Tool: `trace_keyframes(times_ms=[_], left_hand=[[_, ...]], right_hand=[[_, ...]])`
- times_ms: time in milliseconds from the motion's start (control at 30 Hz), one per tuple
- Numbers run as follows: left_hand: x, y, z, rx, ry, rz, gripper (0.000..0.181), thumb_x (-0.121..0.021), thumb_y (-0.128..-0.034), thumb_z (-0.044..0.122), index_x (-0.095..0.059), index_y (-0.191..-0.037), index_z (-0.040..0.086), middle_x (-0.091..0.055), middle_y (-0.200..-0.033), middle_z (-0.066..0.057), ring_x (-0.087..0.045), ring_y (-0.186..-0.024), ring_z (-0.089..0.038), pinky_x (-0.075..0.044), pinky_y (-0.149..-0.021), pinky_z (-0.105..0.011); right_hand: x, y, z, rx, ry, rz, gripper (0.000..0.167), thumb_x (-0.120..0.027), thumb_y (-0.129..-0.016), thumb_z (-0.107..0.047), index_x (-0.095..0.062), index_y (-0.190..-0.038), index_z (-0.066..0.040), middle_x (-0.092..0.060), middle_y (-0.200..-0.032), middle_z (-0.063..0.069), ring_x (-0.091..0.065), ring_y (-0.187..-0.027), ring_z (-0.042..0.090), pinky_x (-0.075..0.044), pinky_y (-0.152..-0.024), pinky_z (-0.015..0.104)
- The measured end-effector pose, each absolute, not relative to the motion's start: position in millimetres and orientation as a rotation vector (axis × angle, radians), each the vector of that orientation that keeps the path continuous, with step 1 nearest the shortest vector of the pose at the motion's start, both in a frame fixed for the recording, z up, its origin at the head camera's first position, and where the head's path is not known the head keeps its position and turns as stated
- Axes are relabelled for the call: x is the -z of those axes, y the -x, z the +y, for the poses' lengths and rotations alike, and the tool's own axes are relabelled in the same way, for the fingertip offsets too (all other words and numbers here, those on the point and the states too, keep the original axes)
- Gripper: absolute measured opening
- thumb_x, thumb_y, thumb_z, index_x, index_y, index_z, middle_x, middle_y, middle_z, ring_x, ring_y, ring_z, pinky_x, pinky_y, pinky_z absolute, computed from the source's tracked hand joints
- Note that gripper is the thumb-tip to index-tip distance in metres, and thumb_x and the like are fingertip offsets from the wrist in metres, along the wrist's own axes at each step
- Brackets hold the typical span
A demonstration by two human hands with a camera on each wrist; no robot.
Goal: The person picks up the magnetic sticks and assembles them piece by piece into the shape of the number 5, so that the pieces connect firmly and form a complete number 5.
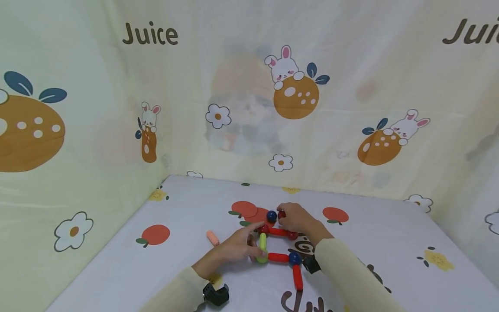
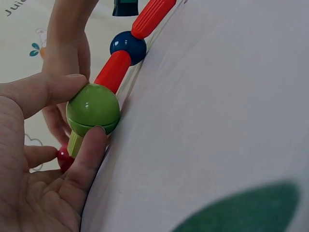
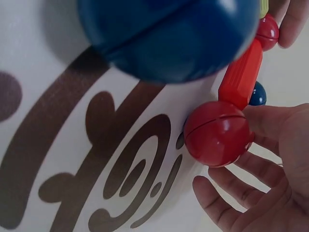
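Toy balls and rods form a linked frame on the table. My left hand (image 1: pixel 237 245) pinches the green ball (image 2: pixel 93 108) at its near left corner between two digits. A yellow-green rod (image 1: pixel 263 242) runs from it to a red ball (image 1: pixel 264 229), and a red rod (image 1: pixel 278 232) leads on to another red ball (image 3: pixel 217 134). On the near side, a red rod (image 1: pixel 278 258) joins the green ball to a blue ball (image 1: pixel 295 258), which bears another red rod (image 1: pixel 297 277). Beyond the frame, my right hand (image 1: pixel 297 218) holds a separate red ball (image 1: pixel 281 214) at its fingertips.
A loose blue ball (image 1: pixel 271 216) lies beside the right fingertips. To the left of the left hand is a peach-coloured rod (image 1: pixel 212 238). Printed cloth covers the table (image 1: pixel 117 277), and curtains (image 1: pixel 187 86) stand behind it and at the sides.
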State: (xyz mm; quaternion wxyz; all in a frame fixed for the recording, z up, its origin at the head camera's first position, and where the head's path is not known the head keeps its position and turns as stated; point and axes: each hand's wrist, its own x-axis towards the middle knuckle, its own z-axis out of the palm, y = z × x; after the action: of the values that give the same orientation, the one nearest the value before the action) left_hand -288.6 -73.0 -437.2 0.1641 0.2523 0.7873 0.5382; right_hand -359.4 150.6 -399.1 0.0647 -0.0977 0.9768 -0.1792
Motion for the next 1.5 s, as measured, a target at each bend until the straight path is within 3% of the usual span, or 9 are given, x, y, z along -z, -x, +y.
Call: trace_keyframes(times_ms=[533,1033,1300,1500], left_hand=[[438.2,288.6,-73.8,-1.540,-0.746,2.238,0.087,-0.078,-0.0855,0.015,-0.032,-0.159,0.014,-0.065,-0.084,-0.009,-0.066,-0.072,-0.018,-0.050,-0.070,-0.028],[439.2,289.3,-73.5,-1.536,-0.756,2.241,0.087,-0.079,-0.0854,0.016,-0.032,-0.159,0.011,-0.066,-0.082,-0.008,-0.067,-0.070,-0.019,-0.051,-0.071,-0.029],[440.5,291.3,-73.2,-1.522,-0.752,2.249,0.088,-0.079,-0.0855,0.019,-0.031,-0.159,0.012,-0.066,-0.083,-0.008,-0.067,-0.071,-0.018,-0.050,-0.071,-0.029],[440.4,290.9,-73.5,-1.530,-0.748,2.240,0.088,-0.080,-0.0856,0.018,-0.032,-0.159,0.013,-0.066,-0.080,-0.009,-0.067,-0.070,-0.017,-0.048,-0.070,-0.027]], right_hand=[[395.2,356.1,153.7,0.529,0.185,2.935,0.039,-0.077,-0.089,-0.014,-0.058,-0.122,-0.006,-0.062,-0.099,0.009,-0.058,-0.092,0.025,-0.058,-0.077,0.039],[391.1,349.0,155.5,0.619,0.212,2.962,0.040,-0.075,-0.091,-0.017,-0.057,-0.125,-0.005,-0.063,-0.102,0.010,-0.058,-0.093,0.026,-0.057,-0.077,0.039],[386.4,342.5,165.7,0.757,0.239,2.986,0.035,-0.072,-0.093,-0.016,-0.059,-0.124,-0.005,-0.065,-0.103,0.010,-0.060,-0.089,0.023,-0.057,-0.072,0.033],[381.2,336.2,177.4,0.839,0.299,3.025,0.034,-0.071,-0.095,-0.016,-0.060,-0.125,-0.003,-0.066,-0.104,0.010,-0.060,-0.091,0.023,-0.056,-0.076,0.034]])
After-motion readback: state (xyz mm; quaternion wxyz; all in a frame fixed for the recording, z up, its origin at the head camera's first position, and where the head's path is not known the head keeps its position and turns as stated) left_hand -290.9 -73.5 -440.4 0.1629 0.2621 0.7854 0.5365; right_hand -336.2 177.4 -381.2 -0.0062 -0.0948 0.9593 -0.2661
